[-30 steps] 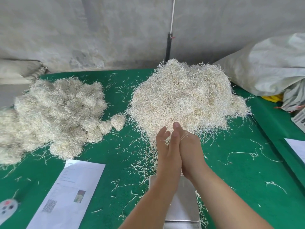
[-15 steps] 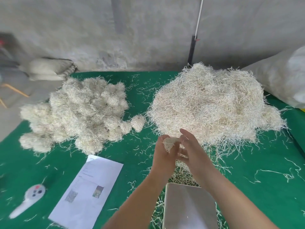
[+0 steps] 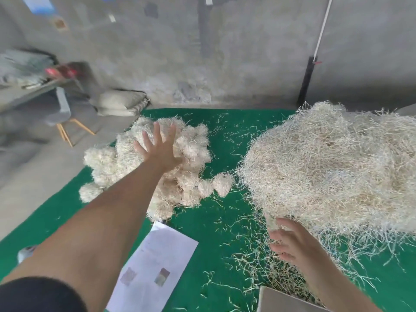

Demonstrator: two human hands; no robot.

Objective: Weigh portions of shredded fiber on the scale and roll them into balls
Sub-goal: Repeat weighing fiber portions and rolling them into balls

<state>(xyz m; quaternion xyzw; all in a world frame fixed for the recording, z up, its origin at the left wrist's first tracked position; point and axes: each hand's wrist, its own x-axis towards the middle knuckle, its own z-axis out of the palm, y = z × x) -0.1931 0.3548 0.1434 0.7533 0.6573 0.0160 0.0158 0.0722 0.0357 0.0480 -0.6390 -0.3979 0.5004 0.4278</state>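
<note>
At far left, the left hand (image 3: 161,147), fingers spread and emptied, was extended over the ball pile (image 3: 166,167); a fresh portion was gripped from the loose fiber (image 3: 333,167) by the right hand (image 3: 290,242).

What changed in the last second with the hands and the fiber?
The hands parted. The left hand reached out over the pile of balls, fingers spread, no longer holding the ball. The right hand moved to the loose fiber heap. Both piles and the paper stayed.
</note>
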